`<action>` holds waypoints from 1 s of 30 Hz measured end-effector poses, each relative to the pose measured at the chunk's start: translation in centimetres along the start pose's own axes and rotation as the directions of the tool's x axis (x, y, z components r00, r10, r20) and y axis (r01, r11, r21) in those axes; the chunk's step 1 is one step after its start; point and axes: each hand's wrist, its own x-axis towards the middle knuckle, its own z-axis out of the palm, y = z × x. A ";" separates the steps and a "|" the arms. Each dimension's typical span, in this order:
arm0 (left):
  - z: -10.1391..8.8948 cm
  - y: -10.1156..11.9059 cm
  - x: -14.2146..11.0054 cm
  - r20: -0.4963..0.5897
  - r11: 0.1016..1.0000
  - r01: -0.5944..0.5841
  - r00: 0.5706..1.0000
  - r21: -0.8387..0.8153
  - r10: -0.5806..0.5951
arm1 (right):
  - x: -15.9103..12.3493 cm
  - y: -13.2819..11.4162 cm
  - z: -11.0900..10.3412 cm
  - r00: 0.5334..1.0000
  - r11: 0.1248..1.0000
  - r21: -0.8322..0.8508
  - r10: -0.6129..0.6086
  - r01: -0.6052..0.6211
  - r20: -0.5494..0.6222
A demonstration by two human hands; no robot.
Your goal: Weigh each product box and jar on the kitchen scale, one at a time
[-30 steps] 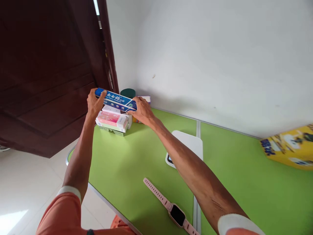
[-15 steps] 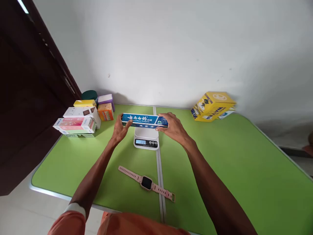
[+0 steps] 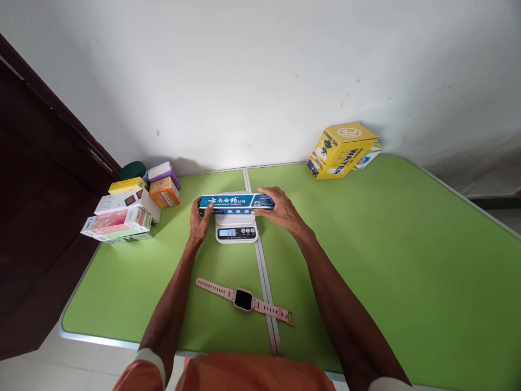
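Observation:
A long blue toothpaste box (image 3: 228, 201) lies level across the top of a small white kitchen scale (image 3: 236, 234), covering most of its platform; I cannot tell whether it rests there or hovers just above. My left hand (image 3: 199, 221) is closed on the box's left end, thumb on the near side. Around the right end, my right hand (image 3: 280, 209) grips with thumb in front and fingers behind. The scale's lit display seems to read 372. Nearer to me, a pink-strapped smartwatch (image 3: 243, 300) lies stretched out flat, its screen dark.
At the table's left are stacked cartons, among them a pink-and-white box (image 3: 118, 221), an orange box (image 3: 165, 193) and a purple box (image 3: 163, 171), with a dark green round container (image 3: 133, 170) behind. A yellow box (image 3: 342, 150) stands right by the wall. A metal seam crosses the green table (image 3: 366, 260).
The toothpaste box, still held at both ends, has come down closer to the scale. My view has shifted and tilted slightly.

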 end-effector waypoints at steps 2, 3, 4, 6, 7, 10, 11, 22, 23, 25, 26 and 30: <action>0.2 -0.3 -0.3 -0.021 0.999 -0.017 1.000 -0.029 0.016 | -0.9 0.2 0.6 0.988 0.983 0.161 0.106 -0.087 -0.112; 0.2 -0.5 -0.5 -0.033 0.999 -0.020 0.999 -0.040 0.019 | -1.4 0.3 1.0 0.973 0.964 0.237 0.162 -0.121 -0.162; 0.3 -0.7 -0.6 -0.042 0.999 -0.024 0.999 -0.046 0.022 | -1.8 0.3 1.4 0.958 0.945 0.296 0.204 -0.139 -0.203; 0.3 -1.0 -0.7 -0.051 0.999 -0.035 0.998 -0.039 0.033 | -2.5 0.1 2.3 0.936 0.930 0.343 0.231 -0.133 -0.264; 0.2 -1.1 -0.7 -0.049 0.999 -0.041 0.998 -0.030 0.040 | -2.6 0.0 2.6 0.932 0.933 0.338 0.226 -0.123 -0.284; 0.1 -1.2 -0.6 -0.032 0.999 -0.042 0.999 -0.010 0.042 | -2.7 -0.2 3.1 0.934 0.946 0.302 0.209 -0.118 -0.291; 0.1 -1.1 -0.6 -0.029 0.999 -0.037 0.999 -0.009 0.037 | -2.6 -0.3 3.1 0.937 0.948 0.294 0.208 -0.122 -0.282; 0.0 -1.0 -0.8 -0.034 0.999 -0.033 0.999 0.017 0.034 | -2.6 -0.4 3.4 0.923 0.947 0.297 0.220 -0.123 -0.316; 0.0 -1.0 -0.8 -0.038 0.999 -0.027 0.999 0.018 0.028 | -2.6 -0.4 3.4 0.921 0.949 0.292 0.218 -0.122 -0.323; 0.0 -1.1 -0.8 -0.042 1.000 -0.018 0.999 0.020 0.019 | -2.6 -0.3 3.5 0.919 0.953 0.279 0.215 -0.122 -0.330; 0.0 -1.1 -0.8 -0.042 1.000 -0.017 0.999 0.021 0.018 | -2.6 -0.3 3.5 0.920 0.954 0.273 0.213 -0.123 -0.330; 0.1 -1.3 -0.7 -0.043 1.000 -0.012 0.999 0.017 0.013 | -2.6 -0.2 3.4 0.925 0.958 0.257 0.208 -0.127 -0.319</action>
